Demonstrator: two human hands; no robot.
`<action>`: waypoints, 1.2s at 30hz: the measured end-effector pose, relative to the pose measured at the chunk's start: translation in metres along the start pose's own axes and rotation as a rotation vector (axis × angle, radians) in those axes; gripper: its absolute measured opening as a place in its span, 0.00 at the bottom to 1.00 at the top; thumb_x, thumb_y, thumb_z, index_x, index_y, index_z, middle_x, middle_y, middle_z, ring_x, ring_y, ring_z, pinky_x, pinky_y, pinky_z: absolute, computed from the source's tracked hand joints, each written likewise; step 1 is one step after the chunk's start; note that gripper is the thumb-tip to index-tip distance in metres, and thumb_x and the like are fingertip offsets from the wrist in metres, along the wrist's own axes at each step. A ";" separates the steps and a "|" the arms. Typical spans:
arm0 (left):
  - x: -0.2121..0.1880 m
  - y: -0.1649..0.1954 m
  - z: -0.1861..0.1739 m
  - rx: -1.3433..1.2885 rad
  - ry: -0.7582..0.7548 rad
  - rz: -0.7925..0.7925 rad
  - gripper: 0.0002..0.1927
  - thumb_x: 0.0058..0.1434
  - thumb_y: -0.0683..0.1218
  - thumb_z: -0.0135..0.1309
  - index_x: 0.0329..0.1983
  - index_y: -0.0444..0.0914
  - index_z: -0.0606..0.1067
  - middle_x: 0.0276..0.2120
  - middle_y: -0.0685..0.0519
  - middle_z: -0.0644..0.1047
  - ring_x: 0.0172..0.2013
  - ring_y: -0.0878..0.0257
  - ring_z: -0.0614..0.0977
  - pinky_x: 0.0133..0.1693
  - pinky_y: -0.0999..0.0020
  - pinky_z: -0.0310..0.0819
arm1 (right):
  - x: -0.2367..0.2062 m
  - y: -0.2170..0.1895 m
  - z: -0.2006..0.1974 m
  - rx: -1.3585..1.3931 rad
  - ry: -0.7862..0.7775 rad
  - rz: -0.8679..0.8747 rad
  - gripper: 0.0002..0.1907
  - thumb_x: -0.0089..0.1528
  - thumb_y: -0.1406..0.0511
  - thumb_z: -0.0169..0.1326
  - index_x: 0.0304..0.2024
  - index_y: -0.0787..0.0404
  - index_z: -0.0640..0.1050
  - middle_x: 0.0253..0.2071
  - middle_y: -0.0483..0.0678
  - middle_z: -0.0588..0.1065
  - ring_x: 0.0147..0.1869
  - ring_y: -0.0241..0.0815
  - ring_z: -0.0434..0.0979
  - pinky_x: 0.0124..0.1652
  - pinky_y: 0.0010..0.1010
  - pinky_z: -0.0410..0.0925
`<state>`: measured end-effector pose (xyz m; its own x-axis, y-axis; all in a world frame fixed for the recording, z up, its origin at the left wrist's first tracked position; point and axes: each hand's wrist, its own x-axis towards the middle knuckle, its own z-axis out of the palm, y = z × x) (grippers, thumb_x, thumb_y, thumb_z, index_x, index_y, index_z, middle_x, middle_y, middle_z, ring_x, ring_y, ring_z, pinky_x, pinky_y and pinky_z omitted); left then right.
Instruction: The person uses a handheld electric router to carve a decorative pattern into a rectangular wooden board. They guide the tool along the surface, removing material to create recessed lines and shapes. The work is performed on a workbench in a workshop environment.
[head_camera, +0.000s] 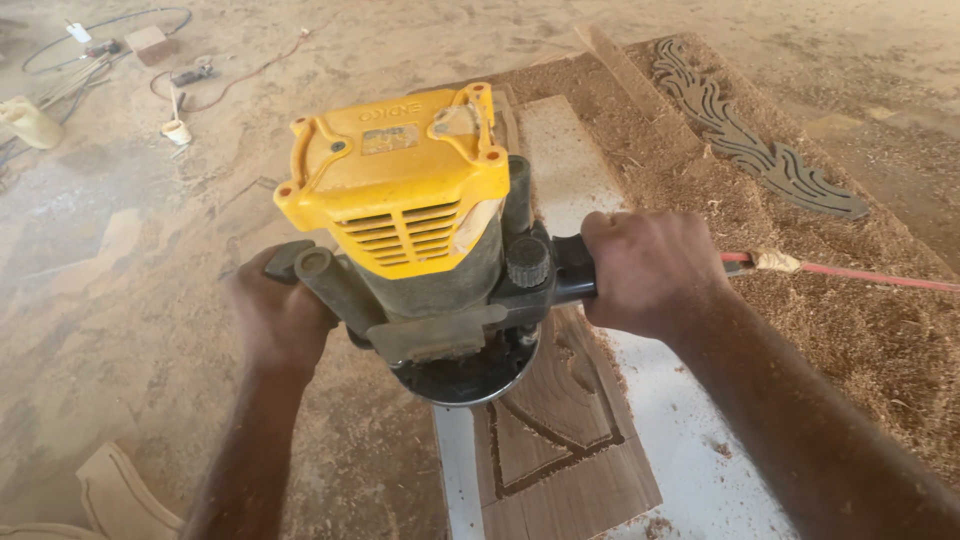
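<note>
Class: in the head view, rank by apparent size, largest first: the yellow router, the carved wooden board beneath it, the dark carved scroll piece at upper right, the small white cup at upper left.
1. yellow router, nearest the camera
2. carved wooden board, partly hidden
3. dark scroll piece
4. white cup

Left hand and right hand grip the router's handles.

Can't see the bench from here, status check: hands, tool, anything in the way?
Left hand and right hand each clamped on a side handle of the yellow router. Base sits on the carved wood panel. Sawdust piled alongside; red cord trails right.
</note>
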<state>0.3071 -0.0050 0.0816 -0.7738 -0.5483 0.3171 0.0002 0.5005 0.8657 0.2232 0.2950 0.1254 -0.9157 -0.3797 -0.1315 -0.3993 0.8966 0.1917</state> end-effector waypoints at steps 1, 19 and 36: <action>0.001 0.000 0.000 0.018 -0.003 -0.011 0.09 0.56 0.44 0.56 0.30 0.32 0.79 0.21 0.50 0.79 0.19 0.66 0.77 0.20 0.67 0.69 | 0.000 0.000 0.000 0.000 0.002 0.000 0.14 0.59 0.59 0.59 0.43 0.55 0.73 0.30 0.44 0.74 0.32 0.37 0.75 0.36 0.34 0.72; 0.008 0.006 0.001 -0.102 -0.078 -0.006 0.08 0.57 0.43 0.55 0.29 0.33 0.79 0.19 0.51 0.77 0.18 0.67 0.74 0.18 0.68 0.65 | -0.008 -0.001 0.003 0.002 0.015 0.079 0.14 0.59 0.58 0.59 0.43 0.54 0.73 0.28 0.42 0.73 0.30 0.36 0.75 0.34 0.32 0.74; 0.040 -0.009 0.016 -0.065 -0.214 -0.018 0.11 0.58 0.43 0.56 0.22 0.34 0.73 0.18 0.53 0.75 0.17 0.63 0.72 0.20 0.64 0.69 | -0.022 -0.005 0.013 0.004 0.006 0.238 0.10 0.61 0.56 0.56 0.42 0.50 0.74 0.28 0.41 0.75 0.27 0.35 0.74 0.29 0.29 0.73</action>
<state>0.2658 -0.0209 0.0809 -0.8910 -0.3985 0.2176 0.0204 0.4438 0.8959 0.2458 0.3014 0.1149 -0.9844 -0.1585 -0.0768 -0.1715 0.9618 0.2132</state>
